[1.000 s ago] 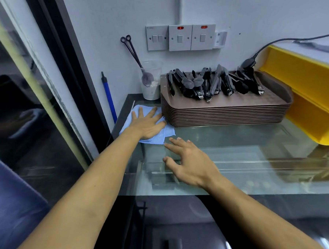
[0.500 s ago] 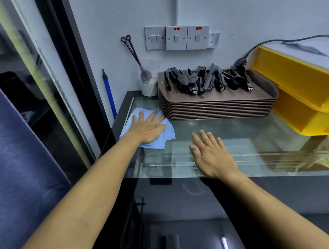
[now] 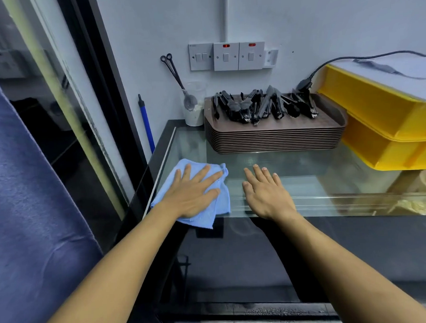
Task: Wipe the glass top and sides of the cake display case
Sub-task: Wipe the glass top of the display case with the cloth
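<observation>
Left hand (image 3: pixel 192 195) lies flat on the blue cloth (image 3: pixel 216 203) — right hand (image 3: pixel 266 193) flat on the glass top (image 3: pixel 319 178), at 3 o'clock.

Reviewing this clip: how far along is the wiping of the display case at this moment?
Early, it seems. Nothing plainly reads as finished. In hand: the left hand presses a blue cloth flat on the near left corner of the glass top, with the right hand flat on the glass beside it. Left: the glass under the stacked trays and yellow bins, plus the front side.
</observation>
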Tool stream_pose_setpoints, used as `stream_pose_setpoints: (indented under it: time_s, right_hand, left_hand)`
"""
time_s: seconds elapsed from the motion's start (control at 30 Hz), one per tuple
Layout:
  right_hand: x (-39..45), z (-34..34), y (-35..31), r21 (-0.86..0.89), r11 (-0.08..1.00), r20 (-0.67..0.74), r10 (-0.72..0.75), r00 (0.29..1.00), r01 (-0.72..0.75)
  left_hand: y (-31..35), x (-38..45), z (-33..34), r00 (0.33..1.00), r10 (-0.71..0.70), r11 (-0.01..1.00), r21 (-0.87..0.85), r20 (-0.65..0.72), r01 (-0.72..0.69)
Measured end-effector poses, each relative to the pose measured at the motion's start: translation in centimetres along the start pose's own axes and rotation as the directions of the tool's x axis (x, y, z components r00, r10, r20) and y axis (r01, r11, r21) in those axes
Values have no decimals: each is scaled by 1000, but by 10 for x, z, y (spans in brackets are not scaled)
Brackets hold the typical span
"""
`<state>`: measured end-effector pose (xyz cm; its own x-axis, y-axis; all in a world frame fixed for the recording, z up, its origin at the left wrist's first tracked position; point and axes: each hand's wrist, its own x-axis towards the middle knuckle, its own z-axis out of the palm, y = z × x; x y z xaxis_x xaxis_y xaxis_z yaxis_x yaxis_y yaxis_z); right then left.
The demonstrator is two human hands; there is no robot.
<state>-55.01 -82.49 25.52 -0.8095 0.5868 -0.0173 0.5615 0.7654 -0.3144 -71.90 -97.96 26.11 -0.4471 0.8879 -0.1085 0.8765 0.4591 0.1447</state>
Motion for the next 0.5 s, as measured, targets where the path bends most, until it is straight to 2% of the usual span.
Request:
stream_pose_setpoints:
  time_s: [0.2,0.3,0.37,0.43,0.5]
  right_hand:
    - [2,-10,6,134,991,42,-15,999,9]
    - [-1,-11,10,138,990,43,-42,998,36]
    - [-4,-12,11,160,986,39,-49,998,42]
    - [-12,-14,12,231,972,37,-43,998,33]
    - [-29,-18,16,318,948,69,-58,996,34]
  left_hand:
    - [44,-96,21,994,113,994,13,1,-113]
    - [59,-144,25,986,169,985,-20,-6,-169]
    - [47,-163,27,983,180,982,-50,-30,-181]
    - [20,-166,27,980,165,985,-38,-110,-170]
    - [-8,-154,26,987,62,998,-10,-145,-64]
